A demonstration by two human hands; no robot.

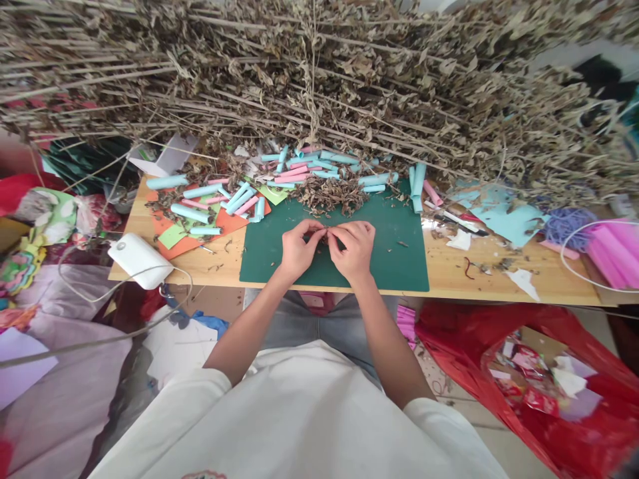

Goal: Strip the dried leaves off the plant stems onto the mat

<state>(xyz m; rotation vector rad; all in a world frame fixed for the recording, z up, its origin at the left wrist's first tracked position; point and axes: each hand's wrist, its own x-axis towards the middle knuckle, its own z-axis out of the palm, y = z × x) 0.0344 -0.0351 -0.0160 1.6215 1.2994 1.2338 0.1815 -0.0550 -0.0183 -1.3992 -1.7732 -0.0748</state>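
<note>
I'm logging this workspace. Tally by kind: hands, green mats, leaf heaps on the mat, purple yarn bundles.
Left hand and right hand: 2
Green mat: 1
Leaf heap: 1
Purple yarn bundle: 1
Total: 5

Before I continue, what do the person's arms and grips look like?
Left grip and right grip are bare hands, ungloved, no watch or bracelet showing. The forearms are bare, below loose, short sleeves of a white shirt with a reddish print partly showing at the frame's bottom edge.

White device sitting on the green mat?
No, the white device lies left of the green mat, with wooden tabletop showing between them.
</note>
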